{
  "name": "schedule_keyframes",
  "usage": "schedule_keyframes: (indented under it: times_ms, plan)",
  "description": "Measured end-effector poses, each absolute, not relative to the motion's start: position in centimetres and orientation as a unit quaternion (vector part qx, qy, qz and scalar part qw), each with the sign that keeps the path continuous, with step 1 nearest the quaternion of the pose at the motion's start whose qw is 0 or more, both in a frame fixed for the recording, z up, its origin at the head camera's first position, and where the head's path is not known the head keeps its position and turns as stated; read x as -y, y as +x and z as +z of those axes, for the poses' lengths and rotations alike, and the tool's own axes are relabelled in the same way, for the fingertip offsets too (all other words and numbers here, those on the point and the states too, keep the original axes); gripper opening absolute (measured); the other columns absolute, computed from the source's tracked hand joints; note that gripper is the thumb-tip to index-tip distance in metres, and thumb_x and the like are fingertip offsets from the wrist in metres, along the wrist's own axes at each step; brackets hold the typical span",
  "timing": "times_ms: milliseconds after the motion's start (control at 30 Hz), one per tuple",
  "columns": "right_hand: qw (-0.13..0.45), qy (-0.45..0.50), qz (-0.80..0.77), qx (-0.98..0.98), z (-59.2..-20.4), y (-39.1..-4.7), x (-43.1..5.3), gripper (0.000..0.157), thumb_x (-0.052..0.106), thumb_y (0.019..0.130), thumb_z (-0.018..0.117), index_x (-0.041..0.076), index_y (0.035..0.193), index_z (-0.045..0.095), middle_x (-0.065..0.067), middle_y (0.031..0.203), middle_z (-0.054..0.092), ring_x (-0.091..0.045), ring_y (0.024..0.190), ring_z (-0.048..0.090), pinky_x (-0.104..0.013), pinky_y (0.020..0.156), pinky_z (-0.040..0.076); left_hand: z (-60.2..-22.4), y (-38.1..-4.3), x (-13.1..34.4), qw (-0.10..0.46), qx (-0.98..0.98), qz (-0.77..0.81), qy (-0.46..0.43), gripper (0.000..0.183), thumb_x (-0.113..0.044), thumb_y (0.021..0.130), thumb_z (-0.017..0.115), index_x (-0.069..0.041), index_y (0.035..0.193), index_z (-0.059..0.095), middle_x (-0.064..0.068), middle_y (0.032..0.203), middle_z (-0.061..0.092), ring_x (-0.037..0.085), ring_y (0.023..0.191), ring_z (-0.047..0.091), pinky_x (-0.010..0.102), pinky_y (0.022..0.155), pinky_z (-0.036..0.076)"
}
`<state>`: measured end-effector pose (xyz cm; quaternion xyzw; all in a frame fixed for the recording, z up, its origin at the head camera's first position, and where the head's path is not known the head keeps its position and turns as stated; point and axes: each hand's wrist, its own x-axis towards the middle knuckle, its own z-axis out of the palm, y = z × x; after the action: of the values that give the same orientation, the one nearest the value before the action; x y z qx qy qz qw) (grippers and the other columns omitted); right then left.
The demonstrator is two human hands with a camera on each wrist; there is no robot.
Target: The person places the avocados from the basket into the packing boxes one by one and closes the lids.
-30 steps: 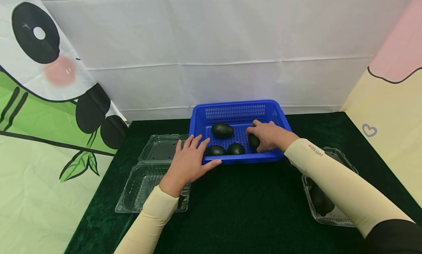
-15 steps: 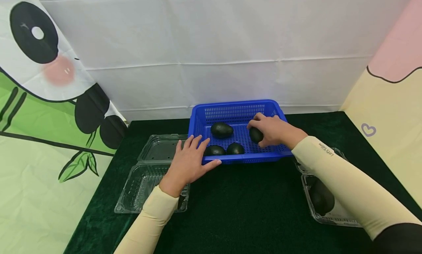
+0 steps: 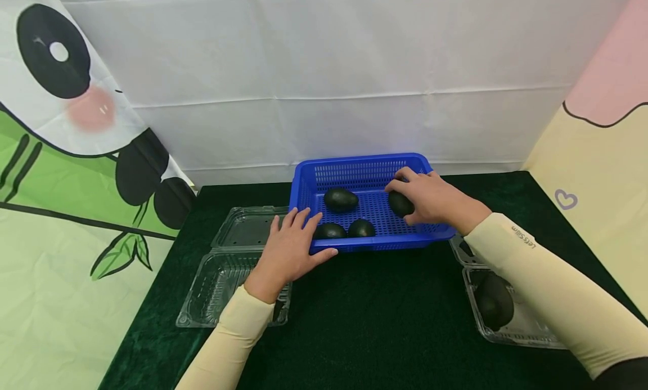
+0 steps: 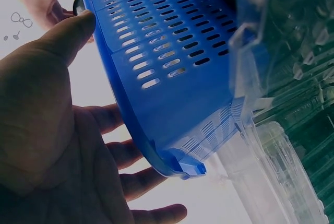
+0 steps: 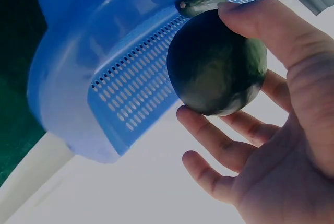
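My right hand (image 3: 432, 198) pinches a dark green avocado (image 3: 400, 204) between thumb and fingers, over the right part of the blue plastic basket (image 3: 372, 243). The right wrist view shows this avocado (image 5: 214, 65) large, beside the basket wall. Three more avocados lie in the basket: one further back (image 3: 341, 200), another at the front left (image 3: 329, 231), the third beside it (image 3: 361, 228). At the basket's left front corner, my left hand (image 3: 286, 255) is spread with straight fingers. Its thumb (image 4: 78, 28) is at the basket rim in the left wrist view.
An open clear clamshell box (image 3: 202, 308) lies on the left, partly behind my left arm. On the right, another clear box (image 3: 506, 339) holds dark avocados (image 3: 492, 303), partly hidden by my right sleeve. Dark green cloth (image 3: 385, 322) covers the table. White fabric (image 3: 354, 125) hangs behind.
My right hand has moved rightward and slightly back with the avocado, away from the basket's front wall. More of the right clear box shows. My left hand has stayed in place.
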<state>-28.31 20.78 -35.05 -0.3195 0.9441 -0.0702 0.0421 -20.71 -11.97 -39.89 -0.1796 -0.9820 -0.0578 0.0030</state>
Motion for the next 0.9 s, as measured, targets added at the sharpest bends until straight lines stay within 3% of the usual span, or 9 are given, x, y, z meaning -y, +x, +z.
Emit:
schedule_keyframes:
  times_ms: [900]
  plan:
    - [-0.061, -0.329, -0.056, -0.941, -34.6, -23.3, -26.1, 0.069, 0.026, 0.079, 0.091, 0.016, 0.139, 0.059, -0.022, 0.145, 0.045, -0.044, 0.117, 0.061, -0.071, 0.097, 0.039, -39.8, -20.7, 11.7, 0.015, 0.982, -0.048, -0.185, 0.089, -0.075, 0.092, 0.056, -0.017, 0.159, 0.042, 0.017, 0.163, 0.035, 0.043, 0.152, 0.025, 0.070, 0.117, 0.019]
